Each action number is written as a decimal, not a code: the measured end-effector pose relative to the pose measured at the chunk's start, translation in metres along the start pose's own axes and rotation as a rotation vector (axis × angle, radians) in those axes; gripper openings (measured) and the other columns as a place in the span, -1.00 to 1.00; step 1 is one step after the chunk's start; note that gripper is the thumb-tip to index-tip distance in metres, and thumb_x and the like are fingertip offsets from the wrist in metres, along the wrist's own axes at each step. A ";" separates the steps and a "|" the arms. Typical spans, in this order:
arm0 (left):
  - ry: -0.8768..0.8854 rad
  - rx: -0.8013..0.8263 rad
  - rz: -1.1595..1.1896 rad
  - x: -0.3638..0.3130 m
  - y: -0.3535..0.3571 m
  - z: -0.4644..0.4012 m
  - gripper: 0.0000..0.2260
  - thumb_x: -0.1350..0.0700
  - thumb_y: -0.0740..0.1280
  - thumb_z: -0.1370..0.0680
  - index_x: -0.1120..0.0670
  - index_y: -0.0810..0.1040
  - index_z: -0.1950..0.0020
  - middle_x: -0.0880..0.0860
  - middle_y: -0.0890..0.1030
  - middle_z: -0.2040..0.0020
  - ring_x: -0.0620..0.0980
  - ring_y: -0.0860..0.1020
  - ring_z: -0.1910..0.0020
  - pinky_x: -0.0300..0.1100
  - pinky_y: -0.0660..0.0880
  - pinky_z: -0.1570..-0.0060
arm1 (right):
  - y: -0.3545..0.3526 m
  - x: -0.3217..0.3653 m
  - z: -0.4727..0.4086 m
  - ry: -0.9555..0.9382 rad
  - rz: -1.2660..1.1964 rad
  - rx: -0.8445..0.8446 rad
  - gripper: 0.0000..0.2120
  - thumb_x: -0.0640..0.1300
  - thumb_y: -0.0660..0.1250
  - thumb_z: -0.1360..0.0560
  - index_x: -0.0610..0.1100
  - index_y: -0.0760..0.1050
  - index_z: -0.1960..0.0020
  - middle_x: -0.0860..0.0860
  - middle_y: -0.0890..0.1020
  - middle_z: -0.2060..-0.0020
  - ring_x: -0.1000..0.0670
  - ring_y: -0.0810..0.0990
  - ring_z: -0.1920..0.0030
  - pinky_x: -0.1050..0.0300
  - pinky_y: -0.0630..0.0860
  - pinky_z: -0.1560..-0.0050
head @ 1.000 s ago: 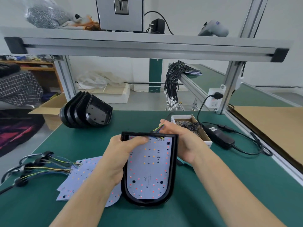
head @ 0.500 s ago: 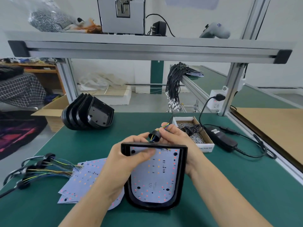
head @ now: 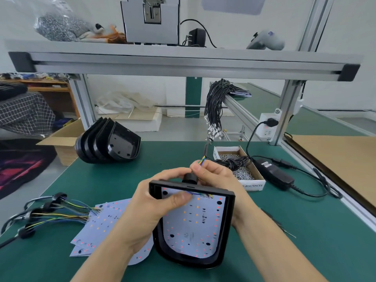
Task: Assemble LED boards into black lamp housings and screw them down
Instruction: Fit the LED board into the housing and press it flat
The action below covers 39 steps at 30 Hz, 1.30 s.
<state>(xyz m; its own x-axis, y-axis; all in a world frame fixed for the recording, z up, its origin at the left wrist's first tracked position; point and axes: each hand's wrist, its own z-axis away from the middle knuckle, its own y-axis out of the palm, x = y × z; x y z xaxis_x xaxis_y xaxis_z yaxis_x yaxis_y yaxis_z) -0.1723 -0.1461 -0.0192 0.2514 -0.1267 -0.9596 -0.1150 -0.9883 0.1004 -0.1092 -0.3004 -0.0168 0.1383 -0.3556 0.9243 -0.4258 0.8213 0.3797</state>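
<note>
A black lamp housing (head: 227, 226) is held tilted toward me above the green mat, with a white LED board (head: 193, 224) lying inside it. My left hand (head: 150, 210) grips the housing's upper left corner, thumb pressing on the board. Behind the top edge, my right hand (head: 215, 176) pinches the board's coloured wires (head: 201, 160) beside a black round grommet (head: 190, 177). More LED boards (head: 101, 224) with wired grommets (head: 46, 210) lie fanned out at the left. A stack of empty black housings (head: 109, 142) stands at the back left.
A small cardboard box of screws (head: 242, 171) sits just right of my hands, with a black power adapter (head: 274, 174) and its cable beside it. A bundle of black cables (head: 215, 110) hangs off the back rail. An aluminium frame shelf (head: 183, 62) spans overhead.
The housing has tipped up and come closer to me. My right hand has drawn the wires and grommet up behind its top edge. My left thumb has slid across the board.
</note>
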 end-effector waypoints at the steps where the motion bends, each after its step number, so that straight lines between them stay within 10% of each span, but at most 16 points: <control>1: 0.000 0.004 0.007 -0.002 -0.001 0.000 -0.66 0.11 0.53 -0.33 -0.02 0.67 -0.10 0.07 0.68 -0.08 -0.02 0.61 -0.14 -0.34 0.48 -0.07 | 0.001 0.000 0.000 -0.003 0.017 -0.008 -0.88 -0.11 0.38 -0.39 -0.16 0.54 0.24 -0.07 0.48 0.46 0.05 0.38 0.52 0.22 0.34 0.46; 12: -0.019 0.083 0.009 -0.005 0.000 0.001 -0.59 0.09 0.53 -0.29 0.00 0.64 -0.14 0.03 0.66 0.18 -0.08 0.60 0.13 -0.34 0.49 0.07 | 0.010 -0.004 -0.005 -0.116 0.018 -0.192 -0.82 -0.05 0.46 -0.25 -0.08 0.54 0.44 -0.08 0.42 0.47 -0.03 0.30 0.37 0.08 0.23 0.30; 22: -0.155 0.042 0.063 -0.002 -0.002 -0.004 -0.61 0.15 0.48 -0.34 -0.08 0.65 -0.15 -0.02 0.64 -0.13 -0.03 0.58 -0.17 -0.12 0.47 -0.27 | 0.002 -0.003 -0.003 0.189 -0.213 -0.142 -0.77 -0.06 0.43 -0.37 -0.13 0.41 0.27 -0.06 0.46 0.39 -0.04 0.48 0.39 0.20 0.46 0.34; 29: -0.125 0.151 0.073 -0.006 0.003 -0.003 -0.61 0.18 0.50 -0.35 -0.05 0.65 -0.16 0.04 0.65 -0.18 -0.05 0.56 -0.24 -0.34 0.46 -0.13 | 0.005 -0.001 -0.001 0.185 -0.079 -0.145 -0.76 0.08 0.48 -0.30 -0.06 0.52 0.34 -0.08 0.31 0.29 -0.07 0.27 0.23 0.01 0.22 0.08; 39: -0.004 0.172 0.044 -0.005 0.003 -0.006 -0.66 0.16 0.51 -0.30 0.15 0.65 -0.06 0.10 0.66 0.11 -0.01 0.59 0.07 -0.25 0.51 0.02 | 0.011 0.001 -0.004 0.019 -0.057 -0.258 -0.64 -0.20 0.40 -0.46 -0.10 0.43 0.49 0.01 0.28 0.57 0.08 0.22 0.55 0.28 0.21 0.52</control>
<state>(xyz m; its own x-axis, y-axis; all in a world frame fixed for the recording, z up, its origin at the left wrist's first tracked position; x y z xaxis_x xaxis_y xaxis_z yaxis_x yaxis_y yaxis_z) -0.1676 -0.1491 -0.0129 0.2387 -0.1691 -0.9563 -0.2890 -0.9525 0.0963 -0.1105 -0.2900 -0.0113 0.1737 -0.3984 0.9006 -0.1751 0.8874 0.4263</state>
